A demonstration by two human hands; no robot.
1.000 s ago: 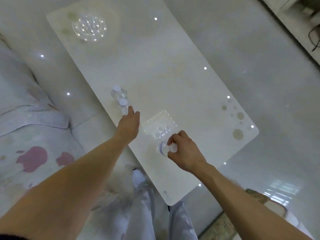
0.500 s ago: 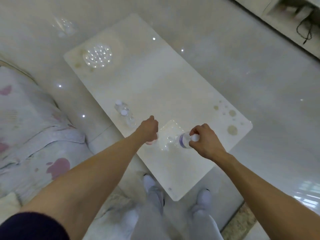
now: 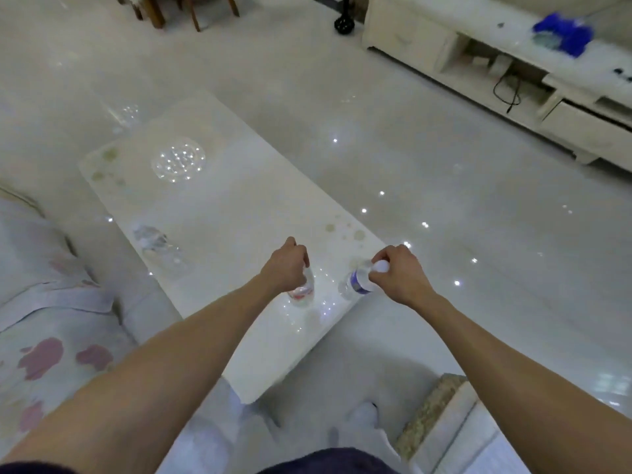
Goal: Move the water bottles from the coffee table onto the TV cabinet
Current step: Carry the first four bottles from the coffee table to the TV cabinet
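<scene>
White table (image 3: 239,213) bears two blurred bottles (image 3: 155,241). Left hand (image 3: 285,266) grips a red-labelled bottle (image 3: 302,289) by its top; right hand (image 3: 398,273) pinches a blue-labelled bottle (image 3: 355,283) at its cap. Cabinet (image 3: 513,73) stands well apart.

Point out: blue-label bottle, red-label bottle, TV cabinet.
blue-label bottle (image 3: 357,283), head view, on the blue label band below the right hand's grip.
red-label bottle (image 3: 301,293), head view, on the lower body showing under the left hand.
TV cabinet (image 3: 578,130), head view, on the lower right drawer front.

glossy pale floor (image 3: 444,186), patterned sofa (image 3: 41,336), blue duster (image 3: 564,30), black cable (image 3: 509,88)
</scene>
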